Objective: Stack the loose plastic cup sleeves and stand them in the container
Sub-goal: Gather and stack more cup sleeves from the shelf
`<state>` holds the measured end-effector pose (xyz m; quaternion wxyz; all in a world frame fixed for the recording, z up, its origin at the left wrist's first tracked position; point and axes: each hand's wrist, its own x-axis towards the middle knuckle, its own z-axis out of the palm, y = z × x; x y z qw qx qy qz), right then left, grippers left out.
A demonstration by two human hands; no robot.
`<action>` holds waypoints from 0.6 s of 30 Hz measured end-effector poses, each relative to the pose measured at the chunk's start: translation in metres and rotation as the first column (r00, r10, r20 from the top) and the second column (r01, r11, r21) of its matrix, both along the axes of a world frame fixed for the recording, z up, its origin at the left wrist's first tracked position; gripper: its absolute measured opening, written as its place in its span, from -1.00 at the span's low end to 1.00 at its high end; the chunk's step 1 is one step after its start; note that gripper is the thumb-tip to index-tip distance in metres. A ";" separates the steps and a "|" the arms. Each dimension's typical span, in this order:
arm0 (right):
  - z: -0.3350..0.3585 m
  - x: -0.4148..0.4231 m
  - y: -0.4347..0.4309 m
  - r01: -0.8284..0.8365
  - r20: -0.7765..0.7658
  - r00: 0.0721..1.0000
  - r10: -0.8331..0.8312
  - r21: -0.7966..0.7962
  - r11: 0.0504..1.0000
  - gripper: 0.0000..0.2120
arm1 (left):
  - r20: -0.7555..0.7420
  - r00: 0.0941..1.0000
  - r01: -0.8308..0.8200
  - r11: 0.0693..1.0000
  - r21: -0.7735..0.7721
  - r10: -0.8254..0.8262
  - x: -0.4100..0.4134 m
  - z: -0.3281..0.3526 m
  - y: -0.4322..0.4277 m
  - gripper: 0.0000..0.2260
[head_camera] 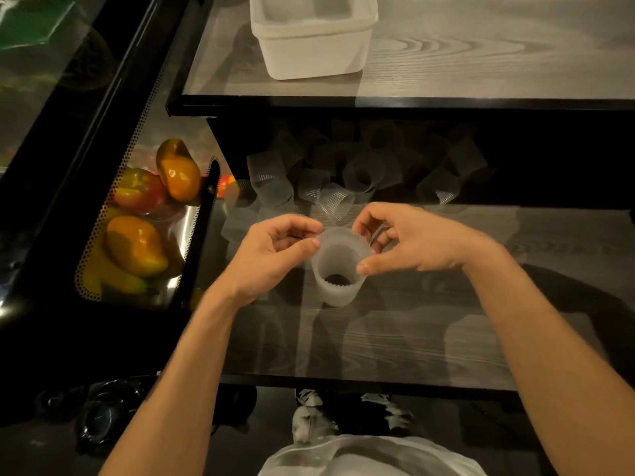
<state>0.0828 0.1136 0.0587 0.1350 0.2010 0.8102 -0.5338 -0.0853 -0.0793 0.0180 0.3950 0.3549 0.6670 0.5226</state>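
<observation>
A stack of translucent ribbed cup sleeves [338,269] stands upright between my hands, low over the lower shelf. My left hand [271,250] pinches its rim from the left with thumb and fingers. My right hand [409,242] grips the rim and side from the right. Behind my hands, several loose cup sleeves [347,187] lie scattered on their sides toward the dark back of the shelf. The white rectangular container [309,53] sits on the upper shelf, open at the top; I see nothing inside it.
The lower wood-grain shelf [395,338] under glass spreads out in front of me. The upper shelf [481,63] overhangs the back. To the left, a perforated metal tray [103,269] holds orange and red peppers [137,245]. My shoes [309,417] show below.
</observation>
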 end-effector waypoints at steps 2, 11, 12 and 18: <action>-0.008 -0.005 0.004 0.151 -0.073 0.985 -0.155 -0.057 0.987 -0.68 | -0.040 0.988 -0.155 0.986 -0.054 0.152 -0.005 -0.010 0.003 -0.82; -0.096 -0.064 0.004 0.612 0.341 0.780 -0.525 -0.237 0.754 -0.82 | -0.102 0.928 -0.371 0.858 -0.356 0.359 -0.029 -0.063 0.037 -0.72; -0.101 -0.069 0.002 0.612 0.348 0.778 -0.523 -0.232 0.756 -0.77 | -0.064 0.935 -0.347 0.858 -0.380 0.350 -0.031 -0.067 0.041 -0.69; -0.109 -0.087 -0.002 0.471 0.265 0.872 -0.412 -0.220 0.854 -0.77 | 0.039 0.925 -0.327 0.841 -0.431 0.379 -0.035 -0.078 0.052 -0.67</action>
